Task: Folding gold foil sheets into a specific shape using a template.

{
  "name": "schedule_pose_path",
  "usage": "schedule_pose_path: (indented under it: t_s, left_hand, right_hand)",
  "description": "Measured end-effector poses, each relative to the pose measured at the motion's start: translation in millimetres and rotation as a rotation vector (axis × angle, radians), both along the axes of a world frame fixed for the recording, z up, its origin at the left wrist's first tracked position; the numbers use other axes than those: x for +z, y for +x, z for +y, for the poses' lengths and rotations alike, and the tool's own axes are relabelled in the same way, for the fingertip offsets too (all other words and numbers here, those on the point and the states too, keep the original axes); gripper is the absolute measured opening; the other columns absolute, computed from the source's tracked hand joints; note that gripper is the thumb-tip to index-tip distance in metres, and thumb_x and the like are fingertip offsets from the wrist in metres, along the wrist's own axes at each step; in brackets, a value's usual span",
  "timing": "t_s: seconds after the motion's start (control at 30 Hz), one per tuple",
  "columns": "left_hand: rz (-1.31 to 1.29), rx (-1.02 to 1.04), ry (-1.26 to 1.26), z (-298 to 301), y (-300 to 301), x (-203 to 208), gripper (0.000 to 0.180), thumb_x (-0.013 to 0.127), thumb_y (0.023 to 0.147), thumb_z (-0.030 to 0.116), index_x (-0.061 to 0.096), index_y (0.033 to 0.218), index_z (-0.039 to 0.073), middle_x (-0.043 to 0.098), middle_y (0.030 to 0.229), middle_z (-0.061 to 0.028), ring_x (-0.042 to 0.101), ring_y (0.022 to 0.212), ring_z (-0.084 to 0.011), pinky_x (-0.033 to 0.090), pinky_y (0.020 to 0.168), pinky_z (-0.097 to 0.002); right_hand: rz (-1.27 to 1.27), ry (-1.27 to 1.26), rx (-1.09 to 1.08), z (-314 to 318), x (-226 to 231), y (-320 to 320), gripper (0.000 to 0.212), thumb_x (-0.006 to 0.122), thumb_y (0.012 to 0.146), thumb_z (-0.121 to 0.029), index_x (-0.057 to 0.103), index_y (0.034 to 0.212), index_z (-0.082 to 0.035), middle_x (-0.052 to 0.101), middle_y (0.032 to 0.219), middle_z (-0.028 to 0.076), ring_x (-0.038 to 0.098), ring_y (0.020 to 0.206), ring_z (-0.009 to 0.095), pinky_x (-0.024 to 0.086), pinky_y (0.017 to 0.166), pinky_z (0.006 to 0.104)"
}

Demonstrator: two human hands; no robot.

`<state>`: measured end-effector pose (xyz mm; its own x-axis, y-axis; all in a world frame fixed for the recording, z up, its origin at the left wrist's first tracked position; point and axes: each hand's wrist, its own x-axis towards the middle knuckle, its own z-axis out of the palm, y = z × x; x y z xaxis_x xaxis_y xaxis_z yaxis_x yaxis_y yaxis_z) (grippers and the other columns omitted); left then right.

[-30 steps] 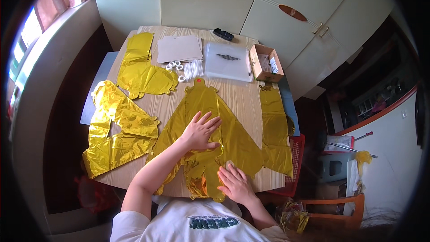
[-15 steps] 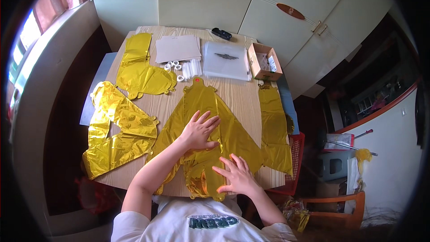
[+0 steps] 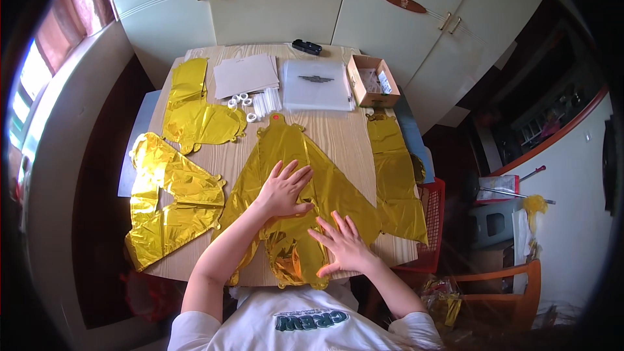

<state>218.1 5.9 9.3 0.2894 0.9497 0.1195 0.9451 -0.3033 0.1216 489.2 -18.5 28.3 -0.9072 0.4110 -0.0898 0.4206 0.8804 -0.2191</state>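
Note:
A flattened gold foil balloon (image 3: 338, 188) with a red dot at its far tab lies at the front middle of the table. My left hand (image 3: 285, 190) rests palm down near its centre, fingers spread. My right hand (image 3: 344, 247) lies flat on its near right part, fingers apart. Neither hand grips anything. Below my hands, the near part of the foil is crumpled and shiny. More flat gold foil balloons are spread around it: an L-shaped one (image 3: 214, 123) at the far left, a wrinkled one (image 3: 192, 195) at the near left, and a long one (image 3: 393, 175) along the right.
Along the far side are grey card sheets (image 3: 244, 73), white tape rolls (image 3: 251, 117), white sticks (image 3: 267, 101), clear plastic bags (image 3: 316, 91), a small cardboard box (image 3: 374, 94) and a black object (image 3: 307, 47). A red basket (image 3: 432, 221) and wooden chair (image 3: 500, 273) stand at the right.
The view has shifted slightly. My right hand has slid a little away from the near edge over the foil. My left hand stays on about the same spot.

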Motion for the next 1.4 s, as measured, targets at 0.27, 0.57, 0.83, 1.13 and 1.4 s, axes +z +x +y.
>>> schedule_pose_path:
  t_s: [0.27, 0.57, 0.83, 1.13, 1.4]
  left_hand:
    - [0.031, 0.0, 0.003, 0.3, 0.6, 0.4, 0.093, 0.045, 0.085, 0.073, 0.036, 0.152, 0.009, 0.038, 0.155, -0.0081, 0.027, 0.146, -0.0325, 0.016, 0.12, -0.0528]
    - [0.066, 0.006, -0.014, 1.5, 1.8, 2.4, 0.092, 0.046, 0.085, 0.072, 0.034, 0.153, 0.011, 0.036, 0.156, -0.0059, 0.026, 0.147, -0.0308, 0.017, 0.12, -0.0516]
    - [0.034, -0.006, 0.018, 2.0, 0.7, -1.1, 0.092, 0.049, 0.084, 0.071, 0.037, 0.151, 0.01, 0.039, 0.154, -0.0084, 0.029, 0.145, -0.033, 0.018, 0.119, -0.0522]
    - [0.054, -0.001, -0.005, 1.6, 2.6, 3.3, 0.091, 0.047, 0.085, 0.071, 0.035, 0.152, 0.011, 0.037, 0.155, -0.0064, 0.028, 0.146, -0.0316, 0.018, 0.119, -0.0527]
    - [0.031, -0.014, 0.01, 1.9, 1.9, 3.0, 0.089, 0.05, 0.086, 0.068, 0.04, 0.148, 0.005, 0.038, 0.154, -0.0087, 0.029, 0.145, -0.0335, 0.02, 0.118, -0.0533]
  right_hand:
    - [0.236, -0.02, -0.051, -6.2, -19.9, 5.2, 0.081, 0.049, 0.089, -0.067, 0.035, 0.153, -0.019, 0.03, 0.159, 0.006, 0.023, 0.148, 0.029, 0.016, 0.118, 0.0567]
    - [0.177, 0.043, 0.069, -8.8, -8.3, -9.4, 0.06, 0.056, 0.095, -0.047, 0.048, 0.144, -0.014, 0.042, 0.153, 0.005, 0.032, 0.145, 0.024, 0.023, 0.118, 0.0511]
    - [0.204, 0.036, 0.027, -8.4, -14.4, -7.0, 0.067, 0.055, 0.093, -0.054, 0.047, 0.146, -0.013, 0.038, 0.155, 0.011, 0.03, 0.146, 0.028, 0.022, 0.119, 0.0518]
    - [0.401, 0.052, -0.046, -10.3, -15.0, -2.8, 0.076, 0.061, 0.088, -0.059, 0.043, 0.142, -0.008, 0.039, 0.147, 0.011, 0.033, 0.14, 0.03, 0.026, 0.116, 0.0512]
    - [0.351, 0.105, -0.01, -10.4, -14.4, -3.3, 0.067, 0.066, 0.085, -0.057, 0.051, 0.128, -0.009, 0.048, 0.129, 0.007, 0.042, 0.129, 0.024, 0.03, 0.111, 0.0455]
